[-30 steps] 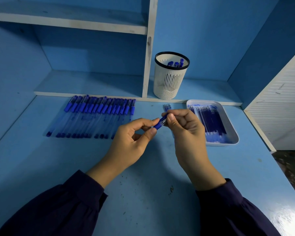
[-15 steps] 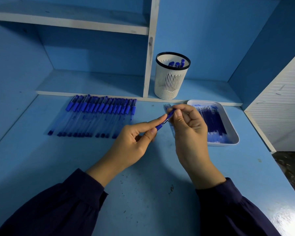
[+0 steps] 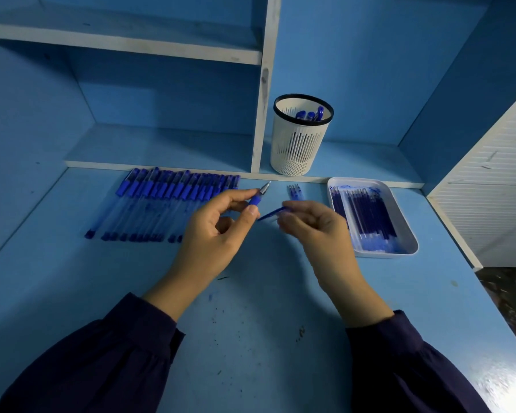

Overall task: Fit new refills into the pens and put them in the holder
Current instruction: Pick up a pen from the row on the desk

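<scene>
Grip end of pen (image 3: 258, 198), silver tip up, pinched in left hand (image 3: 218, 234) above middle of tabletop (image 3: 251, 338). Right hand (image 3: 313, 225) pinching thin blue part (image 3: 270, 214), blurred, probably refill. Hands, joined half second ago, now separating. Fresh refill from tray (image 3: 385, 254) likely following.

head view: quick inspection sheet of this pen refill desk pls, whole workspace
surface: blue painted desk top, ink specks and scuffs
job's things: row of clear blue-capped pens on desk; white slotted round holder on low shelf, blue pens inside; white plastic tray of dark blue refills
clutter: few loose blue refills beside tray
grippers: left hand pinches blue-grip silver pen tip; right hand pinches thin blue rod, blurred
cables: nothing seen
surroundings: blue shelf unit with white edges; white slatted panel at right
</scene>
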Demonstrator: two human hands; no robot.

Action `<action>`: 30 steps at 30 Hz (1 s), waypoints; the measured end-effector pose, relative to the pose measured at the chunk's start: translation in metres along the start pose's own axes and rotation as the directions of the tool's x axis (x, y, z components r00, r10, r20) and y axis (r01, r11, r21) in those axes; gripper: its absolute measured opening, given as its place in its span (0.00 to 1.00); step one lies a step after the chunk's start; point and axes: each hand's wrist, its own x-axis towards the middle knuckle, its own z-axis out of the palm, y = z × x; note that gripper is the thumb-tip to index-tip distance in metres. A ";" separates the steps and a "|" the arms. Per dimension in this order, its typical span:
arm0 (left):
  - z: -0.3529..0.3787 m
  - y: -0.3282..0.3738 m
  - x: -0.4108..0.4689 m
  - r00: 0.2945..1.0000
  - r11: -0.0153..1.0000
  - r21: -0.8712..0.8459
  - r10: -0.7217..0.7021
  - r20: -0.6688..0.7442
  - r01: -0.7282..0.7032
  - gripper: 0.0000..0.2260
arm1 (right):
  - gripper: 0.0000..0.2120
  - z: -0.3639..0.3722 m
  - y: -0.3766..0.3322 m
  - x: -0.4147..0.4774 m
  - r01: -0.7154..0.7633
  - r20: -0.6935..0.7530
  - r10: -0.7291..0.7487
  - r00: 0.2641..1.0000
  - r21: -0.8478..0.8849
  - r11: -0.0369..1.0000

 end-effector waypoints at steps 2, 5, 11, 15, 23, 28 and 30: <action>-0.004 0.002 0.003 0.999 1.000 0.015 0.014 -0.041 -0.013 0.08 | 0.07 0.003 0.006 -0.003 0.075 0.083 -0.057 0.995 -0.239 0.968; -0.010 0.004 0.007 0.996 1.000 0.026 0.014 -0.084 -0.012 0.08 | 0.05 0.008 0.013 -0.008 0.205 0.199 -0.122 0.972 -0.476 0.855; -0.016 -0.001 0.009 0.996 0.983 0.173 0.079 -0.052 -0.069 0.07 | 0.03 0.009 0.006 -0.011 0.258 0.211 -0.172 0.962 -0.507 0.822; -0.015 -0.005 0.006 0.985 0.924 0.342 0.162 0.057 -0.172 0.08 | 0.08 0.008 -0.011 -0.010 0.081 0.125 -0.066 0.990 -0.123 0.989; -0.012 -0.007 0.004 0.978 0.918 0.342 0.166 0.127 -0.200 0.09 | 0.05 -0.001 -0.012 -0.006 0.221 0.160 -0.191 0.968 -0.197 0.955; -0.012 -0.005 0.004 0.973 0.925 0.314 0.173 0.155 -0.214 0.11 | 0.02 -0.006 -0.012 -0.007 0.311 0.225 -0.258 0.940 -0.248 0.918; -0.012 -0.004 0.004 0.973 0.932 0.295 0.166 0.163 -0.208 0.13 | 0.02 -0.007 -0.012 -0.007 0.331 0.231 -0.276 0.933 -0.252 0.909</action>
